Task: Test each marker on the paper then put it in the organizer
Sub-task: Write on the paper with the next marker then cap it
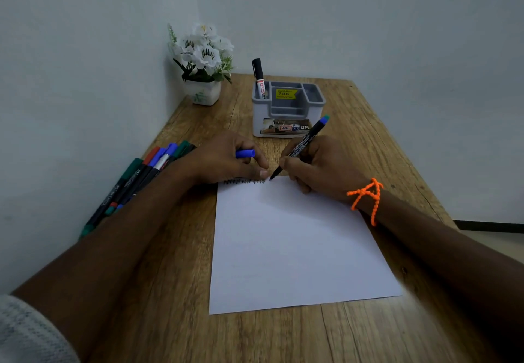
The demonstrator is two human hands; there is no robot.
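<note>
Wooden desk (354,124), right grip (320,164) pinching marker (300,144) tip-down on paper (295,243), left grip (224,158) holding cap (245,153)

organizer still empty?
No, a black-capped marker already stands upright in the back-left compartment of the grey organizer.

Long wooden table (283,334): brown grain, knots and dark streaks, matt, planks visible.

White rectangular paper sheet (289,243) on the table: smooth, matt, flat, uncreased.

Grey box-shaped plastic organizer (287,113) beyond the sheet: smooth moulded plastic, faint sheen; glossy printed label on its front, yellow paper price sticker inside.

Black-capped white plastic marker (259,78) standing in the organizer: glossy cap.

Black slim plastic marker with blue end (300,147) at the sheet's far edge: smooth barrel, printed white text.

Bundle of dark plastic pens with coloured caps (136,181) left of the sheet: slight gloss.

Small white glazed flower pot (202,93) left of the organizer: shiny.

Orange beaded cord (365,196) right of the sheet: bumpy.
</note>
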